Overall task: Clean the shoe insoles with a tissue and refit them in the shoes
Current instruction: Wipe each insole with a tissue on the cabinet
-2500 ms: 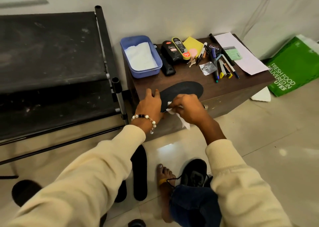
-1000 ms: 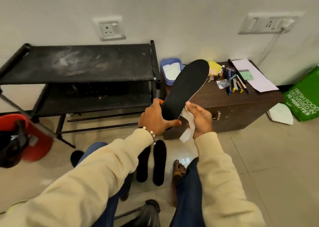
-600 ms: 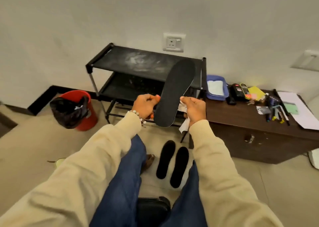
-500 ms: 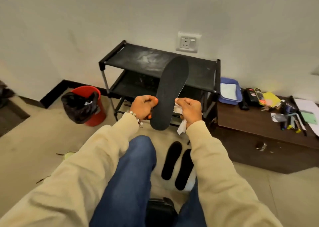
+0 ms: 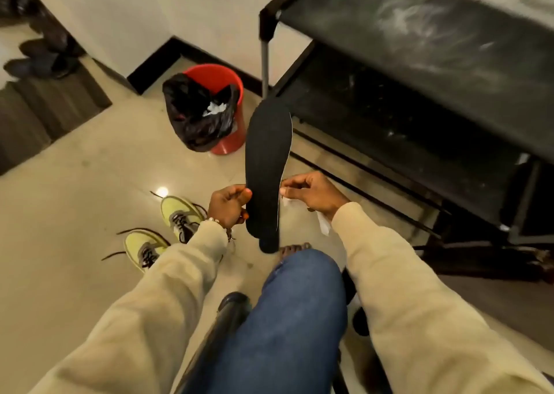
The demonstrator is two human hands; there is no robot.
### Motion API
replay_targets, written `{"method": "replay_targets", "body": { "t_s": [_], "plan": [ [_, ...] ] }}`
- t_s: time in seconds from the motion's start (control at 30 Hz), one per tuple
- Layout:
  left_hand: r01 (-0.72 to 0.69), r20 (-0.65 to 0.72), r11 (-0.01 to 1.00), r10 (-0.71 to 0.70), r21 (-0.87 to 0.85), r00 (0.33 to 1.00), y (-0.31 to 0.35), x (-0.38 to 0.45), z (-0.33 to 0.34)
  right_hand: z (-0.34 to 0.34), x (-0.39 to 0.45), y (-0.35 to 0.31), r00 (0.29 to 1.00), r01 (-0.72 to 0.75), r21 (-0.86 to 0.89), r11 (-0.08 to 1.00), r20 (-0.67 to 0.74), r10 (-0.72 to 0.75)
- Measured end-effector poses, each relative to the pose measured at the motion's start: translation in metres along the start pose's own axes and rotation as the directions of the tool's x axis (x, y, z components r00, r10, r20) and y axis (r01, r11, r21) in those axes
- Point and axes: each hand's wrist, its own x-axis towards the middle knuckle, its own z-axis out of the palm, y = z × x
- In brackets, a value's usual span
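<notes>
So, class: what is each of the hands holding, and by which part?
Left hand pinches the black insole at its left edge, near the lower end. Right hand grips a white tissue, its fingertips at the insole's right edge.

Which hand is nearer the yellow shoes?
Left. The left hand grips the insole just right of the yellow shoes on the floor; the right hand, holding the tissue, is beyond the insole, farther away.
</notes>
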Motion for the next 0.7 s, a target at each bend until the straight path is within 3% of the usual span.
{"method": "replay_targets", "body": {
  "t_s": [0.13, 0.23, 0.37, 0.7],
  "plan": [
    [0.181, -0.117, 0.983, -0.180, -0.005, 0.977, -0.073, 0.051, -0.007, 0.035, 0.072, 0.052, 0.983, -0.119, -0.034, 0.992, 0.134, 0.122],
    [0.333, -0.214, 0.943, -0.326, -0.003, 0.921, -0.126, 0.089, -0.008, 0.063, 0.123, 0.102, 0.954, -0.197, -0.052, 0.979, 0.218, 0.204],
    [0.441, -0.289, 0.898, -0.419, 0.012, 0.861, -0.185, 0.129, -0.005, 0.096, 0.168, 0.162, 0.917, -0.267, -0.148, 0.952, 0.266, 0.298],
    [0.573, -0.223, 0.818, -0.569, -0.050, 0.792, -0.242, 0.179, 0.017, 0.120, 0.187, 0.235, 0.888, -0.378, -0.123, 0.918, 0.233, 0.397]
  ]
}}
